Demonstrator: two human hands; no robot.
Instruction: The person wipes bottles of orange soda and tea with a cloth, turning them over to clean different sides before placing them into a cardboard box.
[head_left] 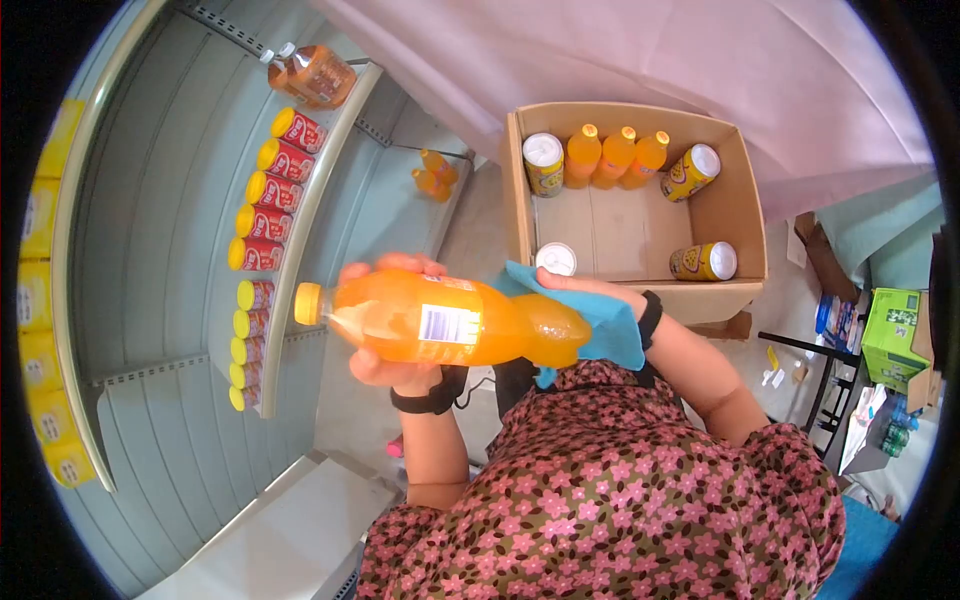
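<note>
A large bottle of orange drink (pixel 490 325) lies sideways in the air before my chest, its orange cap (pixel 308 303) pointing left. My left hand (pixel 385 370) is wrapped round the bottle near its neck, fingers behind it and thumb below. A blue cloth (pixel 605 315) rests against the bottle's base, partly behind it. My right hand (pixel 585 287) grips this cloth at the base end; some of its fingers are hidden under the cloth. Beyond the bottle stands an open cardboard box (pixel 640 292) with several small orange bottles (pixel 617 158) and yellow cans (pixel 690 173) inside.
To the left, a shelf (pixel 325 190) carries red cans with yellow lids (pixel 268 222), smaller yellow-lidded jars (pixel 250 352) and large bottles (pixel 318 77). Two orange bottles (pixel 435 175) sit on a lower shelf. A pink curtain (pixel 640 50) hangs behind the box. A green box (pixel 893 335) is at right.
</note>
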